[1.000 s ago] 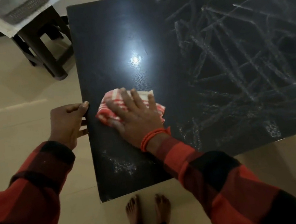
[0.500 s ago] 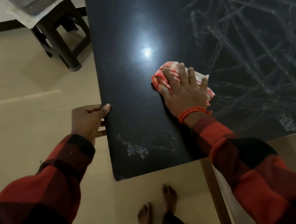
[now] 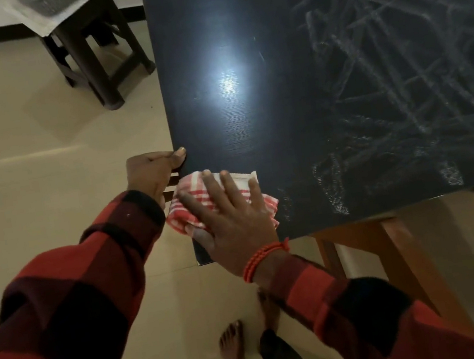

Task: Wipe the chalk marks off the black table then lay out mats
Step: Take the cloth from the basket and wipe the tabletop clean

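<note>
The black table (image 3: 207,30) fills the upper right of the head view. Its left half is dark and glossy. White chalk marks (image 3: 397,69) criss-cross its right half and run along the near edge. A red and white checked cloth (image 3: 191,192) lies at the table's near left corner. My right hand (image 3: 228,214) presses flat on the cloth with fingers spread. My left hand (image 3: 155,173) grips the table's left edge, thumb on top. No mats are in view.
A dark wooden stool (image 3: 101,61) stands on the beige floor to the left, with a grey basket (image 3: 55,3) on white paper on it. A brown wooden table leg (image 3: 408,264) slants down at the right. My bare feet (image 3: 233,346) are below the table's near edge.
My right hand has swept the cloth from the table's middle back to the near left corner, over the chalk smudge that was there. My left hand keeps its grip on the edge.
</note>
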